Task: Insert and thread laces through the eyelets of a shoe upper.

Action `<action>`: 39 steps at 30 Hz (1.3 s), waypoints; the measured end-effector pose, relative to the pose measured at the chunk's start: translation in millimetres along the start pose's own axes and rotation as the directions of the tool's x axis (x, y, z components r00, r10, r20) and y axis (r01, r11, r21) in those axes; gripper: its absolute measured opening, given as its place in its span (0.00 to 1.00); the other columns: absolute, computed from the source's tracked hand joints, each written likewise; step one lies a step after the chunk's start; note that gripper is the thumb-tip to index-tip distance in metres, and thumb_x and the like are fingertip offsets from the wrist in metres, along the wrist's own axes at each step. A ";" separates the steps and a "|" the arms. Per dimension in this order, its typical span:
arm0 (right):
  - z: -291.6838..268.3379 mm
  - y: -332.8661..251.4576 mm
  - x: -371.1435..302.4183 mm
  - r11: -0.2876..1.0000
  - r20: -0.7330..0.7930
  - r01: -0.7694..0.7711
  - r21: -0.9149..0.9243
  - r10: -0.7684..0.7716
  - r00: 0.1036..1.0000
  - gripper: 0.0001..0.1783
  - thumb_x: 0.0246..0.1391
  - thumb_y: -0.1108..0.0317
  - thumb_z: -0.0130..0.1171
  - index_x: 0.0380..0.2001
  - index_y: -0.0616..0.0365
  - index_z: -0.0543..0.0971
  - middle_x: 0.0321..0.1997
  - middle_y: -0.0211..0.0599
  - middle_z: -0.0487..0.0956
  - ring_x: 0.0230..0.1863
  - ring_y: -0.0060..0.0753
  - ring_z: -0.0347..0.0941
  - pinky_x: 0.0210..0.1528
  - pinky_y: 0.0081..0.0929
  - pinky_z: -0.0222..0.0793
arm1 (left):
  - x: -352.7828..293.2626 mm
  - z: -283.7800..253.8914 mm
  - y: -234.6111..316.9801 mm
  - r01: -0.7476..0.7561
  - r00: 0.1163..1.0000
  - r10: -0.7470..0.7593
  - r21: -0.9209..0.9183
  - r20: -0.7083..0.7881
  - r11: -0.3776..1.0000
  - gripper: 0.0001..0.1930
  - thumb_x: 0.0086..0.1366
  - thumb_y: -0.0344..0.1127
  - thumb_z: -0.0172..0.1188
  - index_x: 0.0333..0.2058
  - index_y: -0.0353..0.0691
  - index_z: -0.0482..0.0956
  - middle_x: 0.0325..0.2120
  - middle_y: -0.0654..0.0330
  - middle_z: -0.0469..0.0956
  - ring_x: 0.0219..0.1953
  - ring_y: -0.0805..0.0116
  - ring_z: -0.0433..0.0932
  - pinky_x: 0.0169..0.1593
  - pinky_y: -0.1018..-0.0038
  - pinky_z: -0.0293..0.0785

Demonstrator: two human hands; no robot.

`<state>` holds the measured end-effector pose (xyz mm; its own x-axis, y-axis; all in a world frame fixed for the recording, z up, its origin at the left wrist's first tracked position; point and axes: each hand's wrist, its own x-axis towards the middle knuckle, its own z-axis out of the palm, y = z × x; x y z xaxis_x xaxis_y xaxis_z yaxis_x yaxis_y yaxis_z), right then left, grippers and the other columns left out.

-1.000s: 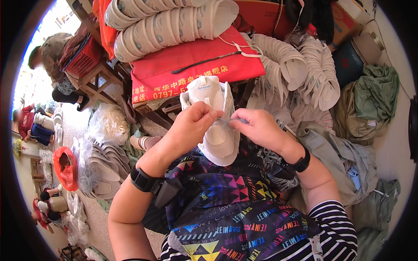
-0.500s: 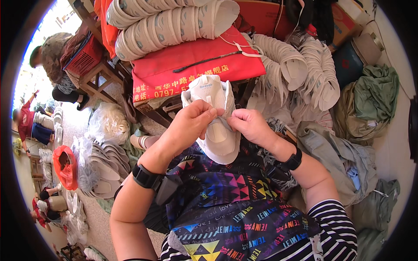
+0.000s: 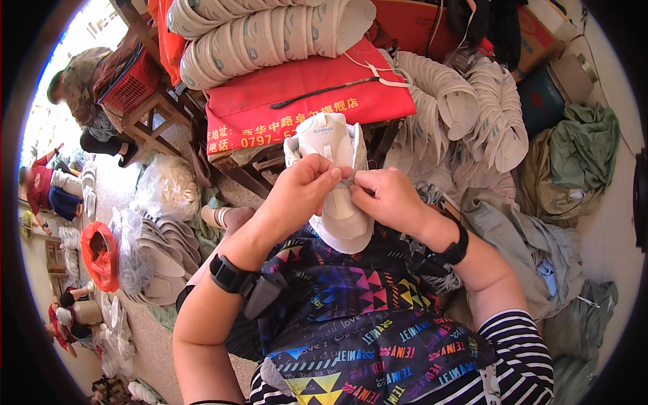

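Note:
A white shoe upper [image 3: 339, 230] rests upright against my apron, its tongue [image 3: 325, 138] pointing away from me and its rounded toe toward my lap. Over its lacing area, my left hand [image 3: 307, 187] is closed, thumb and forefinger pinched together. Close beside it on the right, my right hand [image 3: 385, 194] is also closed in a pinch, fingertips almost meeting the left ones. Between them a thin pale shoelace seems to be held, mostly hidden by the fingers. Both hands cover the middle of the upper.
Beyond the shoe stands a bench with a red cloth [image 3: 310, 101], carrying rows of nested uppers [image 3: 277, 44] and a dark cord [image 3: 324, 93]. More uppers [image 3: 496, 115] hang at the right, near grey-green cloth sacks [image 3: 520, 236]. Left on the floor are soles [image 3: 162, 263] and a red bag [image 3: 99, 256].
My right hand has turned inward, its fingers more curled over the upper. The left fingertips have shifted slightly right, and the pinches are closer together. The shoe upper has barely moved.

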<state>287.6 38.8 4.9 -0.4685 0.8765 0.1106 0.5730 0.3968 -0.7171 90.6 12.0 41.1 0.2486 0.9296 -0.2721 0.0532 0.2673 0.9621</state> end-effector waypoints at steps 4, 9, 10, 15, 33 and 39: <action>-17.7 -12.8 9.9 0.835 -0.016 0.358 -0.418 -0.401 0.916 0.14 0.44 0.62 0.65 0.32 0.56 0.74 0.37 0.40 0.74 0.42 0.41 0.75 0.39 0.39 0.69 | 4.1 -0.1 -10.1 -0.088 0.995 0.096 0.178 -0.037 0.980 0.09 0.71 0.35 0.51 0.35 0.36 0.72 0.37 0.64 0.81 0.24 0.85 0.65 0.27 0.84 0.65; -35.9 -11.4 34.2 0.855 0.286 0.444 -0.267 -0.370 0.884 0.23 0.39 0.65 0.70 0.37 0.57 0.70 0.43 0.41 0.70 0.45 0.46 0.73 0.44 0.42 0.71 | 5.3 -3.2 -14.2 -0.259 0.961 0.276 0.448 0.028 0.856 0.06 0.68 0.33 0.53 0.35 0.35 0.71 0.37 0.60 0.82 0.28 0.72 0.76 0.31 0.74 0.73; -40.2 -11.2 40.0 0.855 0.285 0.446 -0.266 -0.372 0.884 0.23 0.39 0.65 0.70 0.37 0.57 0.70 0.43 0.41 0.70 0.45 0.46 0.73 0.44 0.42 0.71 | 2.7 -2.4 -14.3 -0.312 0.936 0.349 0.570 0.046 0.760 0.05 0.67 0.32 0.54 0.36 0.36 0.71 0.36 0.57 0.81 0.30 0.65 0.78 0.33 0.71 0.74; -42.3 3.3 55.5 0.831 0.402 0.530 -0.168 -0.433 0.807 0.21 0.38 0.68 0.70 0.35 0.56 0.70 0.40 0.38 0.70 0.46 0.47 0.70 0.47 0.41 0.68 | -0.8 -2.9 -12.4 -0.432 0.845 0.497 0.802 0.200 0.412 0.05 0.63 0.30 0.56 0.37 0.39 0.73 0.35 0.53 0.80 0.33 0.51 0.80 0.35 0.64 0.76; -31.2 12.9 54.9 0.853 0.318 0.500 -0.150 -0.437 0.841 0.11 0.47 0.60 0.65 0.25 0.53 0.76 0.34 0.31 0.72 0.39 0.36 0.71 0.43 0.34 0.61 | 15.1 -14.8 -26.0 -0.241 0.968 0.225 -0.158 -0.110 0.958 0.09 0.73 0.37 0.47 0.37 0.38 0.68 0.43 0.54 0.81 0.18 0.83 0.68 0.23 0.85 0.66; -19.3 -1.8 44.6 0.955 0.237 0.263 -0.137 -0.226 0.945 0.07 0.49 0.65 0.63 0.26 0.57 0.80 0.35 0.35 0.71 0.40 0.36 0.71 0.41 0.32 0.65 | 15.0 -6.9 -32.7 -0.288 0.946 0.250 -0.177 -0.206 0.941 0.08 0.73 0.34 0.47 0.38 0.34 0.69 0.38 0.58 0.81 0.18 0.81 0.69 0.25 0.83 0.67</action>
<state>278.6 82.5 24.4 -0.7319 0.6734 0.1036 0.5159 0.6470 -0.5615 86.0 19.0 5.5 0.0493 0.9986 -0.0199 -0.1930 0.0291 0.9808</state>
